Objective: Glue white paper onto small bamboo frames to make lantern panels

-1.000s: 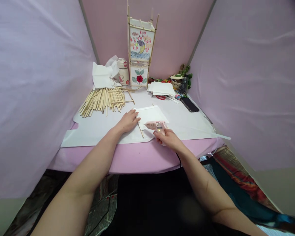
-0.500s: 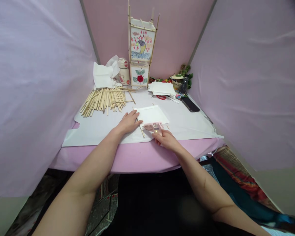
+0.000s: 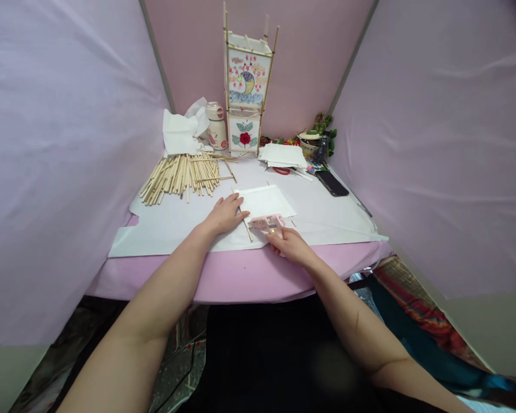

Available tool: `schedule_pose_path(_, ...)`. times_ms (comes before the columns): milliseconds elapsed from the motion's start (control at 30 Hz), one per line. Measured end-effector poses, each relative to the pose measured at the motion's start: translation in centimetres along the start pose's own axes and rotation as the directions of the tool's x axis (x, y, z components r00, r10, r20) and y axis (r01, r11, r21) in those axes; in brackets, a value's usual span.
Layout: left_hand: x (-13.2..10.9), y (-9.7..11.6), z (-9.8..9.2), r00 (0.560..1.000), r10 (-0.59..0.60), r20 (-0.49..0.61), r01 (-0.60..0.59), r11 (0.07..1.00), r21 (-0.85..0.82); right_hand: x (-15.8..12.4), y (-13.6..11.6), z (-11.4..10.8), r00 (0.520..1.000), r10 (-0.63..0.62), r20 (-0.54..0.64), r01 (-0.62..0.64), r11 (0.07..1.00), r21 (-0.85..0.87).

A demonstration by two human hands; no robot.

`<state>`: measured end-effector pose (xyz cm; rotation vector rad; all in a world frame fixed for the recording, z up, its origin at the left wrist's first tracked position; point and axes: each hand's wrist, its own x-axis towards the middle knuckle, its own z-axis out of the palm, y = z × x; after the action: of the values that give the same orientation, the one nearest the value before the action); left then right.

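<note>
My right hand (image 3: 290, 244) is wrapped round the handle of a pink glue gun (image 3: 269, 223), a small light glowing on its body. Its nozzle points left, at the near left corner of a white paper panel (image 3: 269, 202). Thin wooden sticks poke out past the panel's edges, and one stick (image 3: 248, 231) runs along its left side toward me. My left hand (image 3: 227, 213) lies flat with fingers stretched over that left edge, touching the stick and paper. Whether glue is coming out is too small to tell.
A pile of wooden sticks (image 3: 183, 175) lies at left, beside crumpled white paper (image 3: 180, 132) and a bottle (image 3: 216, 126). A tall stick-framed lantern (image 3: 247, 86) stands at the back. White sheets (image 3: 282, 155), red-handled scissors (image 3: 281, 170) and a phone (image 3: 332, 183) are at right.
</note>
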<state>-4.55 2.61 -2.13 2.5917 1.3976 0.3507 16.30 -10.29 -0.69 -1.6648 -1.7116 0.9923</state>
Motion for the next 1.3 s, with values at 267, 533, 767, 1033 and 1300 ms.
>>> schedule_pose_path(267,0.1,0.0,0.0,1.000,-0.023,0.010,0.023,1.000,-0.008,-0.7,0.3,-0.3,1.000,-0.012,0.022,0.013,0.999,-0.032)
schedule_pose_path(533,0.1,-0.1,0.1,1.000,-0.012,0.010,0.012,1.000,-0.005,-0.6,0.5,-0.4,1.000,0.009,0.003,-0.009,1.000,-0.005)
schedule_pose_path(767,0.2,-0.1,0.1,1.000,-0.013,0.012,0.013,1.000,0.000,-0.7,0.9,-0.7,1.000,0.021,-0.014,-0.021,1.000,-0.010)
schedule_pose_path(1033,0.2,-0.2,0.1,1.000,-0.011,0.010,0.011,1.000,-0.005,-0.9,1.1,-1.3,0.998,0.051,-0.041,-0.051,0.999,-0.006)
schedule_pose_path(1300,0.3,0.0,0.1,1.000,-0.009,0.011,0.009,1.000,-0.023,-1.1,0.8,-1.7,0.995,0.072,-0.067,-0.074,0.997,-0.031)
